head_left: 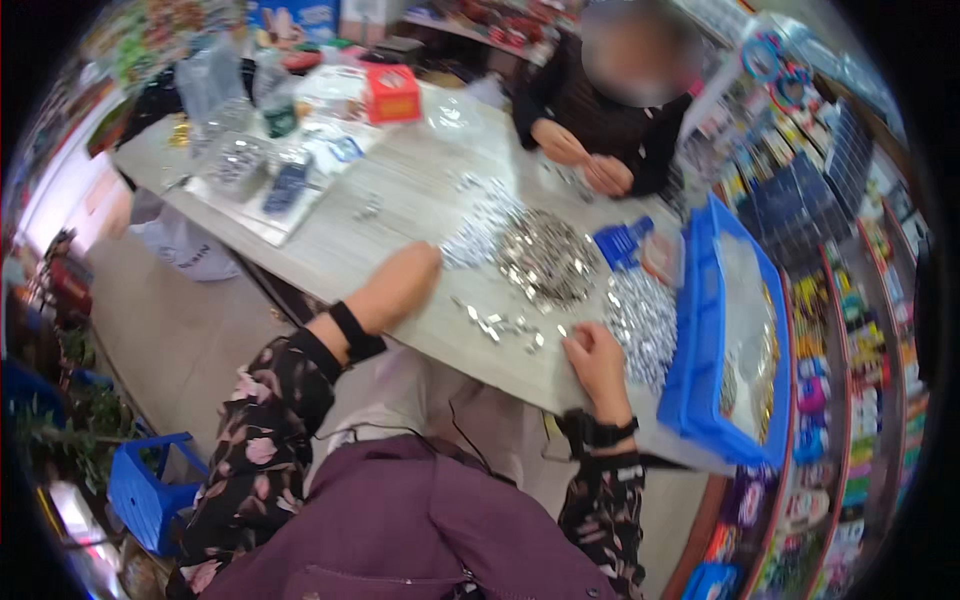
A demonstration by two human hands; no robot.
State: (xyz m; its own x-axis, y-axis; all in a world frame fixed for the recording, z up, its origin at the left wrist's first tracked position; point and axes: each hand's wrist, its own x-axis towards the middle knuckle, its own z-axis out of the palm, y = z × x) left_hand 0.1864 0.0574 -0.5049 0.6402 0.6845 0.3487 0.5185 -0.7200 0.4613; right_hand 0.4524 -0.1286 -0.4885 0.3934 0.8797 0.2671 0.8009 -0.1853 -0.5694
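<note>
My left hand [402, 284] rests at the near left edge of a pile of small whitish-silver pieces [482, 222] on the table; its fingers are turned away and blurred. My right hand [598, 362] is closed in a pinch low over the table's near side. Whatever its fingertips hold is too small to make out. Between my hands lies a loose scatter of shiny silver pieces [505, 326]. Just beyond them is a round heap of shiny metallic pieces [545, 258]. Another spread of small silver pieces [641, 322] lies right of my right hand.
A blue plastic crate [690, 340] stands at the table's right end. Across the table a person's hands [585, 162] work close together. Bags, a red box [391, 93] and a clear tub [236, 165] crowd the far left. A blue stool [150, 490] stands on the floor at left.
</note>
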